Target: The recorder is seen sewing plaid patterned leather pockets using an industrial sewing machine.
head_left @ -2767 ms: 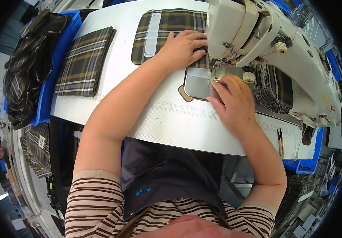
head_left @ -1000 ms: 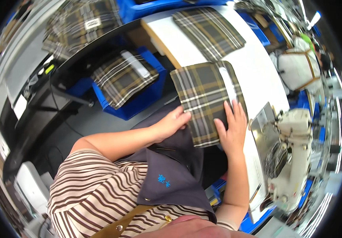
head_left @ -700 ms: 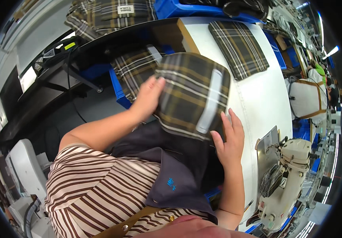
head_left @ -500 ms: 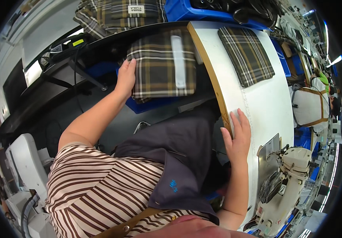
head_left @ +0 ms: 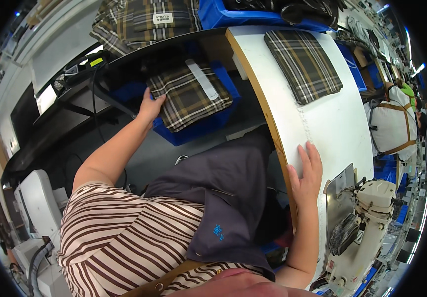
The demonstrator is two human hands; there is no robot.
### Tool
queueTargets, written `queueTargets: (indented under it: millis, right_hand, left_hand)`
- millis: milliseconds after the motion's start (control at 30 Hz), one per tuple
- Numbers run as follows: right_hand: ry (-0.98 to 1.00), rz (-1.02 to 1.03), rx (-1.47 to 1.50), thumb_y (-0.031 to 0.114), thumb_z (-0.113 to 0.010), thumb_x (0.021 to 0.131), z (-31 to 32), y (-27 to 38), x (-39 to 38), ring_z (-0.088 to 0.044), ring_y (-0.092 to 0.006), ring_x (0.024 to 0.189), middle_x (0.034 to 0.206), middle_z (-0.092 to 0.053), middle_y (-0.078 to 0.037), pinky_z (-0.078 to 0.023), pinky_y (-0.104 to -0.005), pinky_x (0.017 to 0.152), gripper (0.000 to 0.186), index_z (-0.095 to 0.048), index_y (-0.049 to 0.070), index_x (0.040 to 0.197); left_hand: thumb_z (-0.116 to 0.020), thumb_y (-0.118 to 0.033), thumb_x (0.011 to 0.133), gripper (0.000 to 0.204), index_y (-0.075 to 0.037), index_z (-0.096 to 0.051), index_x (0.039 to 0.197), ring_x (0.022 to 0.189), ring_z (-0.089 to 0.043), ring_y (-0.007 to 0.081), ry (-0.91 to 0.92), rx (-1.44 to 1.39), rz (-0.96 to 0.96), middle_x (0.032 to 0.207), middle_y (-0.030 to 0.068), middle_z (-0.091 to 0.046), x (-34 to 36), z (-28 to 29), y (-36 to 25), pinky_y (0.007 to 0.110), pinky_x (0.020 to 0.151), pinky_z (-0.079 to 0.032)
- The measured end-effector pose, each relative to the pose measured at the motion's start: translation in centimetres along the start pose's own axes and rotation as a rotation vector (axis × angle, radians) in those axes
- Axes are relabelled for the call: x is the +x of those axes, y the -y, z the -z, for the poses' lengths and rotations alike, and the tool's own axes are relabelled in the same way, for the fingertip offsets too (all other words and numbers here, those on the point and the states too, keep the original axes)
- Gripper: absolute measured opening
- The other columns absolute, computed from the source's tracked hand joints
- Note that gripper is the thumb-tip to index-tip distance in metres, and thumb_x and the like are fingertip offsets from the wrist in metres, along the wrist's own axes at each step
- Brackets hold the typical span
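Observation:
A folded plaid fabric piece [head_left: 186, 96], dark with white and mustard lines and a pale strip on top, lies in a blue bin [head_left: 176, 137] below the table level. At its left edge is my left hand [head_left: 150, 106], thumb against the fabric's side and a finger spread apart from it; the other fingers are partly hidden. My right hand [head_left: 306, 174] rests on the white tabletop [head_left: 334, 123] near its wooden edge, fingers stretched out and holding nothing. Farther along that tabletop lies another folded plaid piece [head_left: 305, 67].
A cream sewing machine [head_left: 372, 213] stands at the right, beside a metal plate [head_left: 339, 193]. Plaid fabric goods [head_left: 161, 32] and a blue crate [head_left: 213, 15] with black items sit at the far side. A black cable [head_left: 94, 104] hangs at the left.
The plaid fabric with the pale strip has gone down and away from me into the blue bin. My left hand has lowered and moved left with its fingers loosened; the right stays on the tabletop.

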State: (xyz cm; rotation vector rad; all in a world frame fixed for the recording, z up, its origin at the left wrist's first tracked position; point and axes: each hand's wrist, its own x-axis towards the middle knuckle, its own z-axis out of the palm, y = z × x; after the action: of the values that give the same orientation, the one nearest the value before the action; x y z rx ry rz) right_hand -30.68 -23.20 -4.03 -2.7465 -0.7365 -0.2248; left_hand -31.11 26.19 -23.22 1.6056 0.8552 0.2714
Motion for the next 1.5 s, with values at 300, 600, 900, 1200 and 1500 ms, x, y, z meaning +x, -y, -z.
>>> queueTargets:
  millis: [300,600,900,1200,1500]
  right_hand:
    - [-0.096,-0.11,0.033,0.019,-0.077,0.088,1.7,-3.1,-3.6,-0.05,-0.0388,0.141,0.15,-0.057,-0.016,-0.039,-0.0492,0.116,0.051,-0.066,0.006,0.136]
    - [-0.337,-0.142,0.189,0.015,-0.076,0.089,2.4,-5.1,-4.1,-0.066,-0.0327,0.112,0.118,-0.072,-0.013,-0.053,-0.0437,0.095,0.027,-0.074,0.003,0.114]
    - [-0.333,-0.191,0.223,0.021,-0.075,0.092,2.7,-6.1,-4.8,-0.066,-0.031,0.11,0.113,-0.073,-0.011,-0.052,-0.0432,0.095,0.025,-0.075,0.004,0.11]
    - [-0.334,-0.17,0.243,0.022,-0.075,0.092,2.9,-5.8,-4.5,-0.066,-0.0301,0.107,0.109,-0.074,-0.011,-0.054,-0.0429,0.092,0.024,-0.075,0.004,0.107]
    - [-0.384,-0.137,0.227,0.02,-0.074,0.092,2.4,-6.2,-4.9,-0.067,-0.0304,0.106,0.107,-0.075,-0.01,-0.054,-0.0425,0.091,0.021,-0.075,0.003,0.105]
  left_hand:
    - [-0.073,-0.014,0.097,0.043,-0.005,-0.061,0.137,0.095,-0.061,0.0153,0.255,0.086,-0.852,0.108,0.0074,-0.065,-1.1,-7.2,-13.4,0.03,0.087,-0.052]
    - [-0.069,-0.037,0.099,0.048,-0.015,-0.064,0.141,0.127,-0.06,0.0306,0.453,0.722,-1.665,0.139,0.0081,-0.066,-6.1,-26.9,-28.5,0.042,0.101,-0.053]
    - [-0.071,-0.019,0.091,0.013,-0.009,-0.073,0.098,0.094,-0.069,0.0304,0.645,1.104,-1.594,0.099,0.0065,-0.073,-6.9,-31.0,-30.5,0.04,0.082,-0.056]
    - [-0.071,-0.027,0.095,0.025,-0.004,-0.077,0.105,0.084,-0.065,0.0153,0.71,0.519,-0.731,0.095,0.0042,-0.075,-0.2,-31.8,-30.8,0.032,0.08,-0.052]
    - [-0.067,-0.023,0.098,0.023,-0.004,-0.074,0.107,0.084,-0.062,0.0146,1.128,0.731,-1.022,0.095,0.0011,-0.073,-10.0,-32.0,-32.3,0.032,0.08,-0.051]
